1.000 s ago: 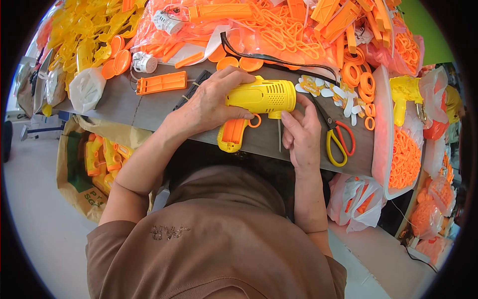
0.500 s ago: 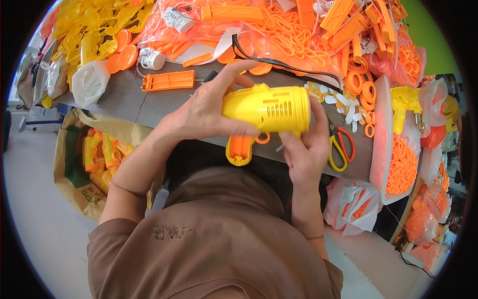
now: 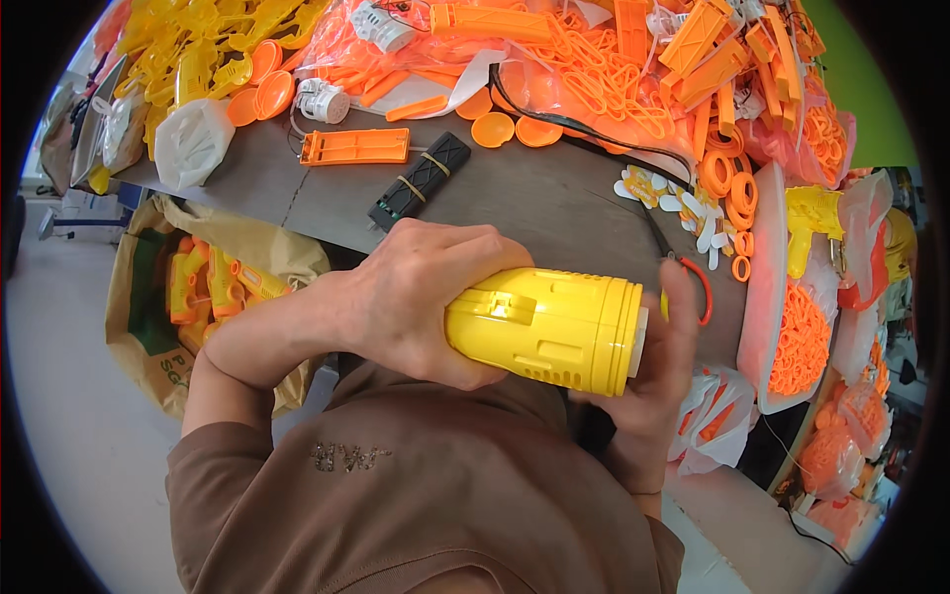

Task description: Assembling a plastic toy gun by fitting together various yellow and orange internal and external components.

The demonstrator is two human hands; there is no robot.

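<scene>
A yellow plastic toy gun (image 3: 554, 327) with a ribbed, slotted barrel is held sideways over my lap, a white piece (image 3: 639, 342) showing at its front end. My left hand (image 3: 435, 297) wraps round the rear of its body; the grip does not show from this side. At the front end is my right hand (image 3: 658, 376), its fingers apart and slightly blurred, cupped beside the white piece. On the bench beyond my left hand lies a black battery box (image 3: 420, 183) with rubber bands round it. An orange elongated holder (image 3: 354, 148) lies to its left.
Red-and-yellow scissors (image 3: 704, 289) lie behind my right hand. Orange rings (image 3: 740, 198) and a bin (image 3: 762, 297) of small orange parts stand at the right. Yellow shells (image 3: 198, 40) are piled far left. A paper bag (image 3: 139, 297) of toy guns is left of my arm.
The toy gun has come closer to my body and rolled, so its grip and orange parts no longer show. My right hand's fingers have spread at the front end.
</scene>
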